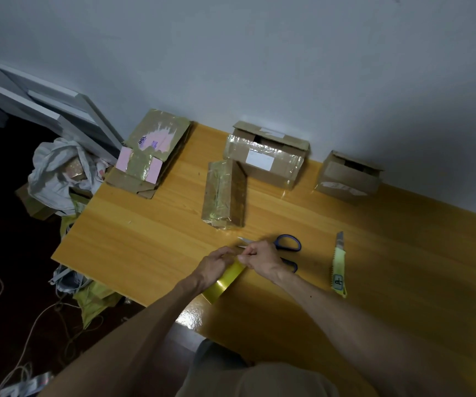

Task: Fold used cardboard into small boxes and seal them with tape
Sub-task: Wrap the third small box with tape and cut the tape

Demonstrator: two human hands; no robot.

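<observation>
A yellow tape roll point(225, 280) stands on edge near the front left of the wooden table point(151, 242). My left hand point(216, 265) grips the roll from above. My right hand point(259, 257) pinches at the tape's end on top of the roll. A small tape-wrapped box point(222, 194) lies just beyond my hands. A bigger taped box with a white label point(265, 161) stands behind it, and a plain cardboard box point(348, 177) sits at the back right. A stack of flattened cardboard point(148, 156) rests at the table's back left corner.
Blue-handled scissors point(287, 246) lie right behind my right hand. A yellow utility knife point(338, 266) lies to the right. Off the table's left edge the floor holds a white bag point(56, 173), cords and scraps. Grey boards point(59, 110) lean on the wall.
</observation>
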